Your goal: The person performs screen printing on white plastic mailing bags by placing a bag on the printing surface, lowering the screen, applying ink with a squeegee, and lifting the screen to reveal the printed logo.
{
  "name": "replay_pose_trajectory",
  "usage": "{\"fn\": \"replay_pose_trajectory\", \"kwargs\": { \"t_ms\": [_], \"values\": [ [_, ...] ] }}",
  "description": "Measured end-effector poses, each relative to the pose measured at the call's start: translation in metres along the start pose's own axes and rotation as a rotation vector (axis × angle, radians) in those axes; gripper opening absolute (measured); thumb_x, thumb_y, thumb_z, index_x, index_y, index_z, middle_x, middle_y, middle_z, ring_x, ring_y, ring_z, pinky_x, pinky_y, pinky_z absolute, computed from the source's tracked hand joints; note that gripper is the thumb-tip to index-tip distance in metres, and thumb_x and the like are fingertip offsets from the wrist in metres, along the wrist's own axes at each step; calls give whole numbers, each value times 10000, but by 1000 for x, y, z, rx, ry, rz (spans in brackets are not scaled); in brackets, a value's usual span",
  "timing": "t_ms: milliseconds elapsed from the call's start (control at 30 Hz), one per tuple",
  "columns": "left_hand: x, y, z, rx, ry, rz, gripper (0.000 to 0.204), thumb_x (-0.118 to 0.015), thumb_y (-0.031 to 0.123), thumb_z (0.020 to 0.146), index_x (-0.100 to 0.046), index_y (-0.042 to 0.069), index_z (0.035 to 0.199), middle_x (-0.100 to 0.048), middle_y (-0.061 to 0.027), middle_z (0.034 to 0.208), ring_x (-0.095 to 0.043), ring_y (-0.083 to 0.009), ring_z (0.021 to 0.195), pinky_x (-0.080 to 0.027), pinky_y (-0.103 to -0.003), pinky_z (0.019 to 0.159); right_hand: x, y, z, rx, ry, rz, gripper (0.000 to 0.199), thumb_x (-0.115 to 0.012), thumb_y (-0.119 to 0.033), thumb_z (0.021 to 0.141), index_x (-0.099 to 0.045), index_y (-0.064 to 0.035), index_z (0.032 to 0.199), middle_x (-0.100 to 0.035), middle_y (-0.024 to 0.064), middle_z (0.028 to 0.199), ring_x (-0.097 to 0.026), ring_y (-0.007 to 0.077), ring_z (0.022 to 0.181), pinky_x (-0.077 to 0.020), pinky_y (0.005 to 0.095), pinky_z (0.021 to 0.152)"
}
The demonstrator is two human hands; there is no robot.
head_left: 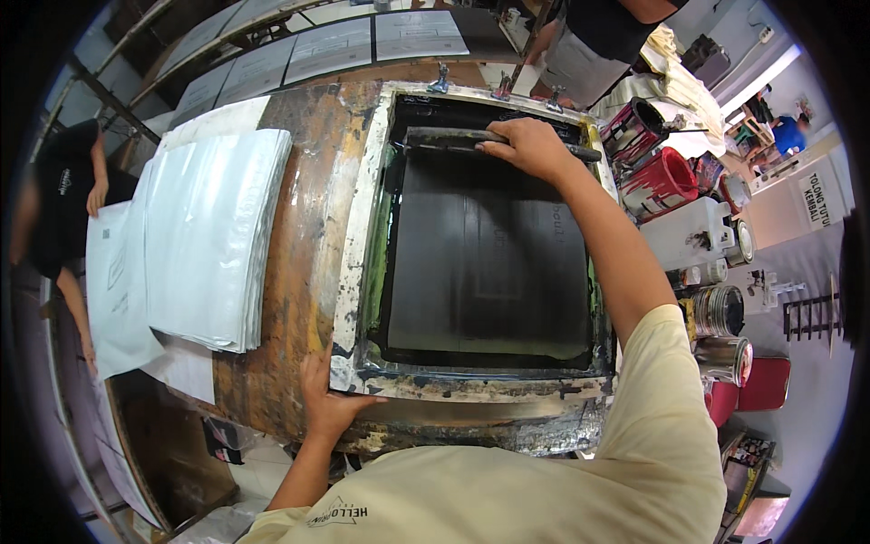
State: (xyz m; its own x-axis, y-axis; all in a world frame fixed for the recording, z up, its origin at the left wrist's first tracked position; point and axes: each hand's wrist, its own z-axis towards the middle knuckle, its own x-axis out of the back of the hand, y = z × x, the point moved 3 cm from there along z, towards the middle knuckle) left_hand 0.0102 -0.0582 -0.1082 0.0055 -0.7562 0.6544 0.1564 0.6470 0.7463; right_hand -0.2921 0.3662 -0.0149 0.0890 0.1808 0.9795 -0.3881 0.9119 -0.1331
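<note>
A white, ink-stained screen printing frame [348, 299] lies on the table, its mesh [489, 263] coated dark with black ink around the edges. Near the far end of the mesh, my right hand [530, 148] is closed around a long dark squeegee [444, 138] lying crosswise. My left hand [331, 397] is at the frame's near left corner, thumb stretched along the near side and fingers along the left side, spread apart. Left of the frame is a stack of pale plastic bags [213, 227]; another person's hands [96, 198] hold a pale sheet at its left edge.
Metal clamps [439, 78] line the frame's far side. Ink-smeared buckets [666, 181] and several cans [720, 311] stand to the right. Printed pale sheets [331, 47] lie on a rack beyond the wooden table [294, 236]. A second person [603, 45] stands at the far side.
</note>
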Motion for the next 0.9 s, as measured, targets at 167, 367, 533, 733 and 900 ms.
{"fn": "replay_pose_trajectory", "kwargs": {
  "t_ms": [167,367,533,733,900],
  "values": [
    [-9,0,-8,-80,120,-100,1284,-1057,455,474,-537,-7,1553,-684,-176,1233,-579,-386,1108,-463,-488,985,-13,0,-7,9,173,-48,449,-659,-540,1008,-729,-100,1060,-737,148,998,-713,371,1006,-552,513,831],
    [-9,2,-6,-62,87,-81,1238,-1039,464,530,-531,-9,1556,-684,-177,1230,-560,-393,1112,-457,-504,990,-16,-34,-51,-25,201,-89,394,-681,-502,1003,-709,-110,1027,-708,121,955,-705,361,976,-560,502,807],
    [-8,7,-4,-101,121,-62,1007,-1026,443,637,-601,-57,1401,-629,-181,1187,-558,-373,1143,-464,-479,1015,-8,-107,-135,-47,160,-37,364,-726,-455,976,-657,-99,986,-690,122,925,-694,372,945,-560,518,762],
    [-10,4,-2,-118,133,-143,1090,-1010,481,653,-564,-9,1519,-701,-182,1222,-582,-392,1118,-455,-491,1015,27,-218,-245,-145,-34,9,374,-758,-402,953,-628,-64,1048,-654,117,931,-684,364,927,-590,494,744],
    [-14,26,2,-86,187,-645,869,-996,317,793,-580,-16,1479,-700,-122,1252,-654,-249,1113,-515,-391,994,81,-243,-255,-138,-20,51,348,-745,-364,939,-647,-58,1074,-644,127,973,-649,337,1016,-584,503,879]
  ]
}}
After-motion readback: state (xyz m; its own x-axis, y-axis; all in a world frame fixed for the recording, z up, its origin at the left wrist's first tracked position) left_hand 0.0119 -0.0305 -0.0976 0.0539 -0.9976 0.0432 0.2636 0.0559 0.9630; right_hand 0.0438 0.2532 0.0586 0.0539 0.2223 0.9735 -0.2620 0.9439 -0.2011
